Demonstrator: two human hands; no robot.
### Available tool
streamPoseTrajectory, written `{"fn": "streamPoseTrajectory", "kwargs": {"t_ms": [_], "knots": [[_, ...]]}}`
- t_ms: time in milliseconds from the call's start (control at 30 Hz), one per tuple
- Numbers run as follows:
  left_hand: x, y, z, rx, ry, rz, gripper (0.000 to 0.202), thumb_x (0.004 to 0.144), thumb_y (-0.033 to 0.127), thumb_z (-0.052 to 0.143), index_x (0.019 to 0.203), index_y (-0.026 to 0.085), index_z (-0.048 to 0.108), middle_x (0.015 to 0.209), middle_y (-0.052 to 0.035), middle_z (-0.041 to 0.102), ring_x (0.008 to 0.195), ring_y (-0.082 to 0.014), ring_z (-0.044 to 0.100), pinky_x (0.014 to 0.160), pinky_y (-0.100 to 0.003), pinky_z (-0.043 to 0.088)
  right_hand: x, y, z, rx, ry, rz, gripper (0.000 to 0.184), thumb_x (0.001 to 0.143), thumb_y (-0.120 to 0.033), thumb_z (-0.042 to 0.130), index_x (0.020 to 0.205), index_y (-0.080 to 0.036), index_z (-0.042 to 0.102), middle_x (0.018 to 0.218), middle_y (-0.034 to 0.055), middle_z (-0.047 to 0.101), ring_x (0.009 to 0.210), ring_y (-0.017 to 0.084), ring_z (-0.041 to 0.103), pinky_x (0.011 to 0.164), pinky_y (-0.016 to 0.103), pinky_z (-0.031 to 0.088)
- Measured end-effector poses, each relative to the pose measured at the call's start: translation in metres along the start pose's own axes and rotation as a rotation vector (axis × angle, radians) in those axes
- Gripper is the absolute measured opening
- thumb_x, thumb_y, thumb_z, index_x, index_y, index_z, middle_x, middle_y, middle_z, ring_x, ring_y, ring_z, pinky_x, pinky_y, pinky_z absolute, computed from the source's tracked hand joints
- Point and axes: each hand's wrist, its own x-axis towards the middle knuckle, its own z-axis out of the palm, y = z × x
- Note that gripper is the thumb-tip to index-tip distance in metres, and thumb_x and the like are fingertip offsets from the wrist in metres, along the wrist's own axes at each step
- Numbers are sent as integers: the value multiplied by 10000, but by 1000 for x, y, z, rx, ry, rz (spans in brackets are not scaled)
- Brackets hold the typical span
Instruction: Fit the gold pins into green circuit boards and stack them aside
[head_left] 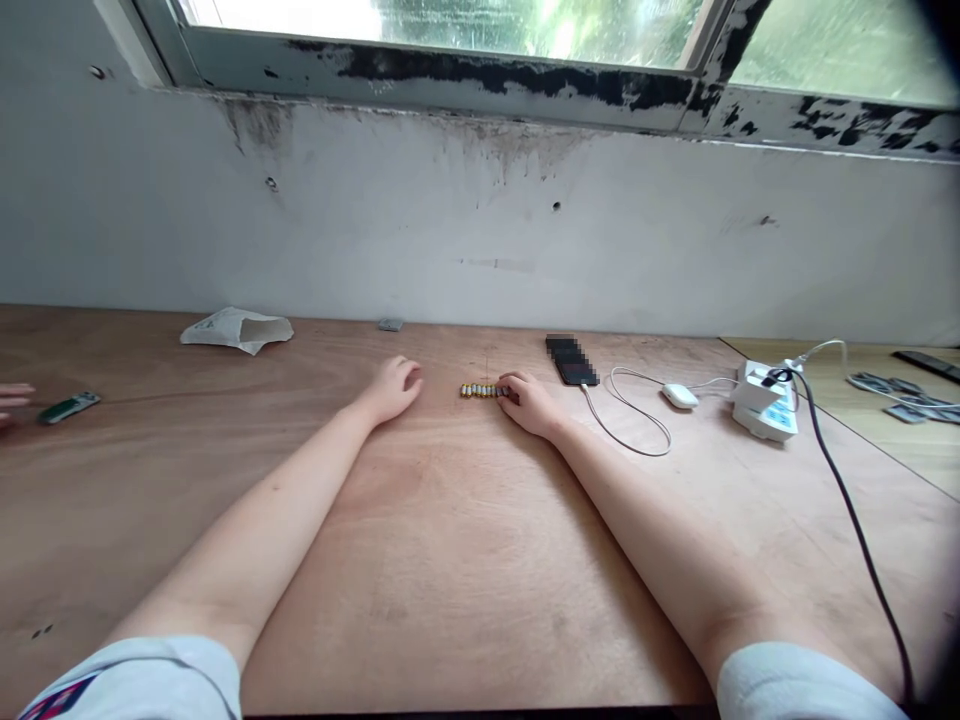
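Note:
A row of small gold-and-silver cylinders, which look like small batteries, lies side by side on the wooden tabletop. My right hand is at the right end of this row, its thumb and fingers closed around the end pieces and partly hiding them. To the left of the row, apart from it, my left hand rests on the table. Its fingers are loosely curled, with a gap between thumb and fingers, and nothing shows in it.
A black phone on a white cable lies beyond my right hand. Farther right are a white adapter, a power strip and a black cord. Leftward lie an open paper bag, a small green-grey object and another person's fingers.

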Motion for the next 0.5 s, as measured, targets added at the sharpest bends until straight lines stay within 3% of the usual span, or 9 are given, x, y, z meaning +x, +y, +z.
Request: {"fn": "streamPoseTrajectory", "kwargs": {"t_ms": [67,200,300,367,433,500], "knots": [[-20,-35,-29,229,-16,-140,401,901,380,489,1178,132,639,1220,-167,603,1170,-325,519,1025,-491,402,0,-1,0,-6,-4,10,247,836,-118,566,1058,-186,650,1122,82,628,1065,207,570,957,342,466],[-84,-119,-104,515,-64,-608,547,900,447,415,1220,36,584,1291,-251,543,1216,-405,446,974,-614,377,0,-2,-1,-8,-7,18,218,857,-149,567,1056,-186,647,1124,87,621,1068,209,568,967,348,464],[-135,-172,-155,605,-33,-1015,677,841,502,411,1292,8,515,1393,-286,457,1291,-434,383,987,-604,371,0,-2,0,-9,-6,18,211,858,-148,564,1047,-182,651,1120,92,620,1064,208,570,973,352,461],[-161,-195,-178,645,87,-1223,750,817,528,383,1362,17,449,1490,-292,357,1370,-432,306,1035,-603,334,0,-1,1,-10,-1,15,215,859,-150,562,1051,-181,654,1122,94,618,1063,207,569,974,352,459],[-175,-207,-191,599,144,-1318,817,798,551,355,1458,69,342,1603,-258,174,1462,-438,141,1061,-654,275,0,-1,2,-14,2,17,226,856,-146,561,1059,-179,655,1128,94,616,1063,204,567,974,347,456],[-179,-213,-196,543,130,-1374,901,758,585,355,1513,107,244,1636,-235,64,1482,-461,51,1041,-701,259,0,-1,2,-25,-3,24,235,855,-143,562,1067,-178,657,1129,93,616,1060,202,566,969,340,454]]}}
